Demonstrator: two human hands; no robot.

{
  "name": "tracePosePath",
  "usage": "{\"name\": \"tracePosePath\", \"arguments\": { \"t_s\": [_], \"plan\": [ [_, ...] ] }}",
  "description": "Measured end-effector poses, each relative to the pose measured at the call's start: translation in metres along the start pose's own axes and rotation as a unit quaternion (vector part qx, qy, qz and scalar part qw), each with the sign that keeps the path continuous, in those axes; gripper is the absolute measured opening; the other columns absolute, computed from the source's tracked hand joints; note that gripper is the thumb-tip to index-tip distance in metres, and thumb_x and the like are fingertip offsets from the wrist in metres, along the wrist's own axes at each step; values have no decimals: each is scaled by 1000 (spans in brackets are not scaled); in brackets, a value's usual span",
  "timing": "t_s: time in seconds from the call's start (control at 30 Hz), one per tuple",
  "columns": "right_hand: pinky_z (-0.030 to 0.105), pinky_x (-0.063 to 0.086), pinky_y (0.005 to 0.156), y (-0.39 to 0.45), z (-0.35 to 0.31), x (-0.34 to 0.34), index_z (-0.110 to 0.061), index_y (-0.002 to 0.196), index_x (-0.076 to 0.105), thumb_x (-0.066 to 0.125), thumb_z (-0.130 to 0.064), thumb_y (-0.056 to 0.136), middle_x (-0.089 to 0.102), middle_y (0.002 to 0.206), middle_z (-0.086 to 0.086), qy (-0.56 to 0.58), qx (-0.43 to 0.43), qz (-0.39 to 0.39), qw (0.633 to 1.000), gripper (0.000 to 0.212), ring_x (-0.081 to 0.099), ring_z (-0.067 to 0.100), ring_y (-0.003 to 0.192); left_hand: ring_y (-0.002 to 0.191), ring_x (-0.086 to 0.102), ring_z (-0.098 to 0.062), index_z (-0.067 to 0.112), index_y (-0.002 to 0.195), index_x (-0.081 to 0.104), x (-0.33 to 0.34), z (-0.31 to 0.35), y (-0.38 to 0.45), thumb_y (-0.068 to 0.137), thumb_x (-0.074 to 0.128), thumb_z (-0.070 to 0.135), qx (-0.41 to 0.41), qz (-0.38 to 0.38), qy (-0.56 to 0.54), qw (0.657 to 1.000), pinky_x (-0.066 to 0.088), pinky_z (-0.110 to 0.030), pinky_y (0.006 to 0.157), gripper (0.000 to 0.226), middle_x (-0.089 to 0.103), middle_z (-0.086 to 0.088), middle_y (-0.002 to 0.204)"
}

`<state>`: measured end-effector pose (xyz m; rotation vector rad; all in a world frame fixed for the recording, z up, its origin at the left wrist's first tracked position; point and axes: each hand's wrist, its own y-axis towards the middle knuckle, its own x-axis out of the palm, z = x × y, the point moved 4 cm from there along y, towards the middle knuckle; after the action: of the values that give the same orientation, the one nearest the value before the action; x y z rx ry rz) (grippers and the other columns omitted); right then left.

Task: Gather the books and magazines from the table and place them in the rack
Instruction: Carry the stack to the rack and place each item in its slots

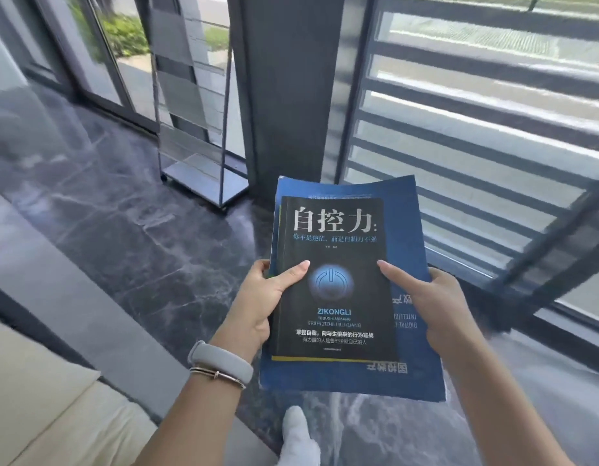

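Observation:
I hold a stack of reading matter in front of me over the floor. On top lies a black book point(335, 280) with white Chinese characters and a blue power symbol. Under it is a larger blue magazine point(405, 237), with more edges showing at the left. My left hand point(261, 297) grips the stack's left side, thumb on the black cover. My right hand point(436, 307) grips the right side, thumb on the cover too. The rack point(194, 105), a tall grey tiered metal stand, stands ahead at the left against the glass wall. No table is visible.
A dark pillar point(284, 89) rises right of the rack. Glass walls with horizontal slats point(476, 129) run along the right. The floor point(140, 230) is dark marble. A grey and cream sofa point(49, 381) sits at the lower left. A white-shod foot point(298, 435) shows below.

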<state>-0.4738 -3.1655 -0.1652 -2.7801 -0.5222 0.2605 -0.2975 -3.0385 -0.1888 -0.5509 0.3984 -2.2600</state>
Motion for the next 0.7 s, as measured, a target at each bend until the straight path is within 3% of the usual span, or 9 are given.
{"name": "tracePosePath", "arguments": {
  "t_s": [0.17,0.33,0.4,0.5,0.63,0.7],
  "plan": [
    [51,56,78,105,-60,94,-13,97,68,80,-36,63,74,90,8,-26,-6,-81,996,43,70,31,82,71,67,-28,10,100,59,-35,69,94,65,79,23,6,65,-21,998,58,-43,70,42,71,-14,91],
    [48,57,77,197,-105,189,-13,95,69,81,-36,62,74,89,8,-53,-11,-160,986,42,70,31,83,61,69,-24,10,85,70,-73,123,173,67,76,23,3,103,-45,994,58,-37,64,23,74,-9,70],
    [48,57,78,233,-116,230,-13,94,69,81,-37,60,75,88,9,-64,-19,-186,980,43,70,32,83,61,69,-25,10,85,70,-90,141,208,60,78,26,8,128,-57,990,58,-37,65,31,74,-10,70],
    [38,55,71,287,-133,290,-13,89,68,81,-36,62,72,82,6,-83,-40,-217,972,38,65,26,72,59,69,-25,9,86,71,-114,167,265,59,78,26,7,154,-82,985,58,-35,60,33,74,-11,70],
    [43,56,73,373,-170,372,-13,88,67,81,-38,61,73,85,5,-99,-55,-257,960,39,68,25,78,70,69,-28,9,92,73,-138,216,352,47,80,31,-4,177,-114,978,55,-39,76,51,75,-12,77],
    [39,56,70,409,-195,413,-12,89,65,80,-37,61,72,85,5,-109,-60,-278,953,41,68,24,78,73,68,-28,10,93,73,-150,244,390,45,81,30,0,196,-141,970,55,-39,75,53,75,-12,80]
  ]
}}
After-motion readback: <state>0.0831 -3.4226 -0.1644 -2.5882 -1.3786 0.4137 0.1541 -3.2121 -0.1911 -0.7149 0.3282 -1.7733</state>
